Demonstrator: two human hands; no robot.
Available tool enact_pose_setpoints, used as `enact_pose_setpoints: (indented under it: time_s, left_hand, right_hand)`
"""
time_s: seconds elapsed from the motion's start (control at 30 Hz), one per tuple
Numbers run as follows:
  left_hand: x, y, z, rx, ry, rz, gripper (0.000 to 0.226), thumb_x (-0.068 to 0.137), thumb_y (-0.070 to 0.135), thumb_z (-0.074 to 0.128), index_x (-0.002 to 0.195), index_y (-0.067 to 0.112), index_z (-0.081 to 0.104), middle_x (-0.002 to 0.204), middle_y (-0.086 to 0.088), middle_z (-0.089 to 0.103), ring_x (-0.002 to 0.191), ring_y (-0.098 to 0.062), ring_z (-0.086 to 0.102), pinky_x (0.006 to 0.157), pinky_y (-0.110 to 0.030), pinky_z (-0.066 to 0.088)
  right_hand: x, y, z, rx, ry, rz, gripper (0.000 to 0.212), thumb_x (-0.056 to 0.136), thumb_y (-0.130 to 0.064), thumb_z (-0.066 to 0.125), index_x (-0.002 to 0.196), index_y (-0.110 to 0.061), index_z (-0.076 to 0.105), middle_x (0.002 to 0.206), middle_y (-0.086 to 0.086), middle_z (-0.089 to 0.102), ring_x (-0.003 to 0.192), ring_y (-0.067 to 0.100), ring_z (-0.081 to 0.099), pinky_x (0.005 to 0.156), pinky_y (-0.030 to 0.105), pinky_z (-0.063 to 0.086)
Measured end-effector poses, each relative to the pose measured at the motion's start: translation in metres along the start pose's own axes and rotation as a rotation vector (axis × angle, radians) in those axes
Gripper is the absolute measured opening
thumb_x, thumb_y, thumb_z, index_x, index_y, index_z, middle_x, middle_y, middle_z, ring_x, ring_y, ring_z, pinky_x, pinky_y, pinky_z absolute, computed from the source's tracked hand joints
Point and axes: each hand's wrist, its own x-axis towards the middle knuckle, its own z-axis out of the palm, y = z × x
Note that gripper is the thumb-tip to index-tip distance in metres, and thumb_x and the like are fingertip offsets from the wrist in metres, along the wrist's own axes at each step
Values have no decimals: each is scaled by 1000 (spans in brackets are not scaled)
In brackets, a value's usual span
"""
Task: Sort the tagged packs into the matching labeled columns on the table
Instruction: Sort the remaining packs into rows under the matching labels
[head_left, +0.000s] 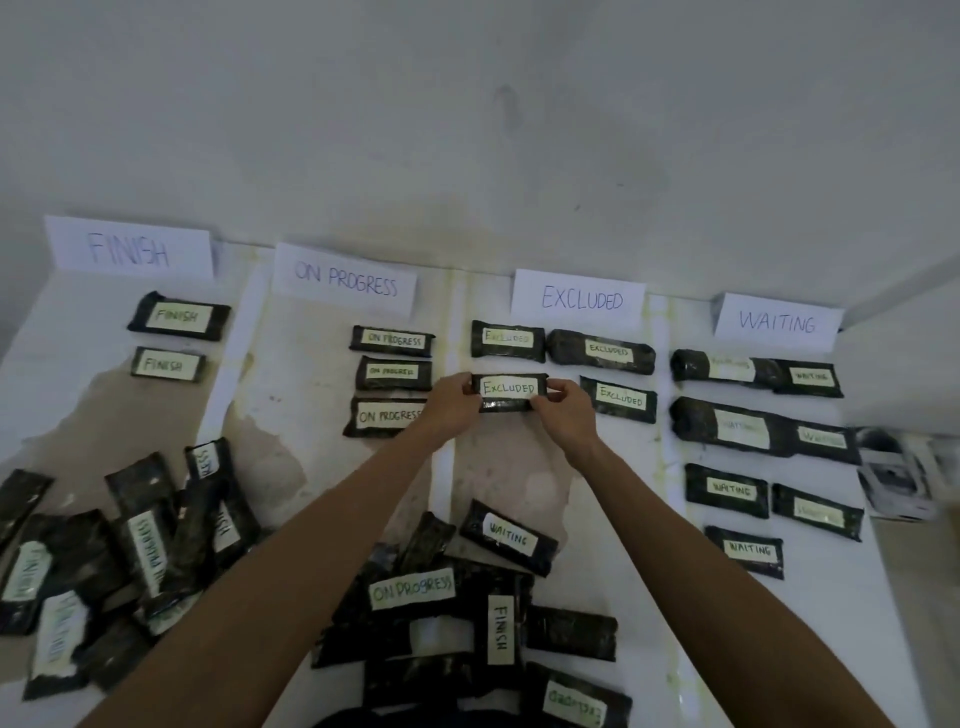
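Leftmost, the left hand (451, 404) pinches one end of the EXCLUDED pack (509, 391); the right hand (567, 410) pinches the other end. This pack sits in the column beneath the EXCLUDED sign (579, 300), left of a neighbouring pack (619, 399).

We see a dark pack tagged EXCLUDED (509, 392), level, pinched at each end by the left hand (452, 402) and right hand (566, 410), apparently touching the table (519, 467) below the EXCLUDED header (579, 299). Three like-tagged packs (602, 351) lie near it. Sorted packs (393, 341) fill the FINISH (129, 250), ON PROGRESS (345, 280) and WAITING (777, 322) columns; unsorted packs (441, 613) heap nearest us.
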Motion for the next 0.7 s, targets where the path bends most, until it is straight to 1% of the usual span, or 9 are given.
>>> enact_pose_setpoints:
  time_s: [0.07, 0.17, 0.2, 0.27, 0.3, 0.37, 0.5, 0.6, 0.7]
  left_hand:
    - [14, 0, 4, 62, 10, 17, 17, 85, -1, 48, 96, 3, 59, 98, -19, 62, 82, -25, 58, 64, -29, 46]
    - [31, -4, 11, 184, 19, 87, 26, 80, -2, 51, 104, 4, 58, 103, -22, 57, 88, -33, 60, 79, -36, 52]
    - [32, -4, 12, 212, 28, 107, 29, 79, -3, 51, 107, 5, 57, 104, -22, 54, 89, -32, 58, 83, -37, 50]
    - [29, -4, 14, 264, 50, 129, 34, 81, -5, 51, 114, 3, 53, 106, -19, 47, 89, -23, 49, 89, -33, 44]
    - [29, -5, 15, 287, 61, 141, 35, 81, -5, 51, 116, 2, 51, 106, -18, 45, 89, -21, 45, 89, -29, 41]
    - [28, -8, 16, 308, 70, 164, 36, 81, -5, 52, 116, 0, 49, 107, -20, 45, 93, -24, 45, 87, -26, 39]
    - [21, -16, 14, 351, 108, 174, 49, 80, 1, 55, 127, 3, 43, 108, -20, 48, 103, -33, 46, 85, -33, 41]
    - [3, -24, 11, 416, 169, 208, 57, 82, 7, 57, 137, 8, 39, 119, -20, 46, 110, -36, 42, 93, -41, 38]
    - [-28, -33, 12, 409, 89, 263, 49, 82, 3, 54, 131, 9, 48, 117, -18, 47, 108, -33, 47, 96, -42, 44]
  right_hand:
    - [12, 1, 0, -23, -19, 6, 45, 88, -17, 61, 130, -5, 48, 115, 11, 63, 88, 19, 59, 77, 29, 49]
    - [24, 4, 1, -70, -34, -6, 45, 88, -14, 61, 130, -4, 49, 112, 12, 65, 87, 19, 60, 73, 28, 48]
    - [27, 6, 3, -83, -38, -17, 43, 87, -13, 61, 128, -3, 51, 111, 11, 65, 86, 19, 60, 73, 27, 47]
    - [30, 10, 5, -114, -41, -44, 40, 85, -10, 61, 123, -2, 55, 111, 11, 67, 86, 17, 60, 73, 25, 46]
    - [31, 12, 6, -125, -41, -54, 40, 84, -10, 62, 123, -2, 56, 112, 11, 67, 89, 17, 61, 74, 24, 46]
    - [32, 15, 5, -133, -47, -59, 45, 84, -9, 61, 128, -2, 52, 116, 12, 65, 98, 20, 61, 79, 23, 46]
    - [24, 18, 1, -157, -51, -59, 54, 85, -16, 63, 135, -6, 44, 126, 15, 54, 116, 25, 53, 91, 30, 45]
    - [1, 21, -7, -207, -58, -110, 52, 86, -22, 63, 133, -9, 45, 127, 14, 48, 107, 19, 52, 83, 26, 43]
    - [-30, 30, -13, -333, -173, -186, 39, 86, -17, 58, 124, -8, 55, 117, 12, 56, 101, 20, 56, 77, 22, 39]
